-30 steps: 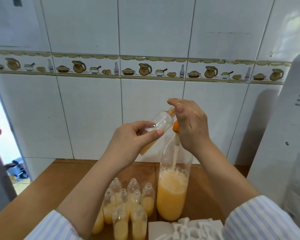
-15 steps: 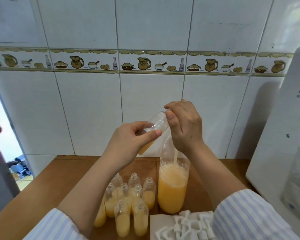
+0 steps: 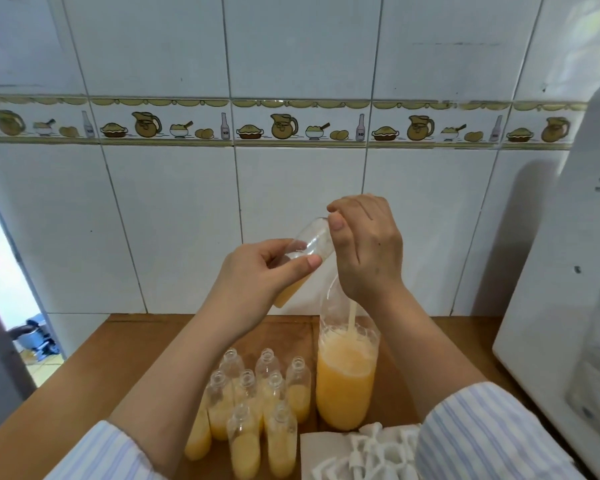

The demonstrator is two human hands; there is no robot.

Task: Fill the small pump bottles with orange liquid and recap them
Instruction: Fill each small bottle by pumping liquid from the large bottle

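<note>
White-tiled wall behind, left hand (image 3: 257, 271) clamped on tilted small bottle (image 3: 305, 252), right hand (image 3: 368, 247) pinched at its neck (mouth hidden)

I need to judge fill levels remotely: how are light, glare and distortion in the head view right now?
Head view: daylight is soft and even; the doorway at left is blown out white. The tiled wall bows from wide-angle distortion. The small bottle in the left hand shows glare on its clear upper part, though its orange liquid reads clearly. The right hand hides its neck.
</note>
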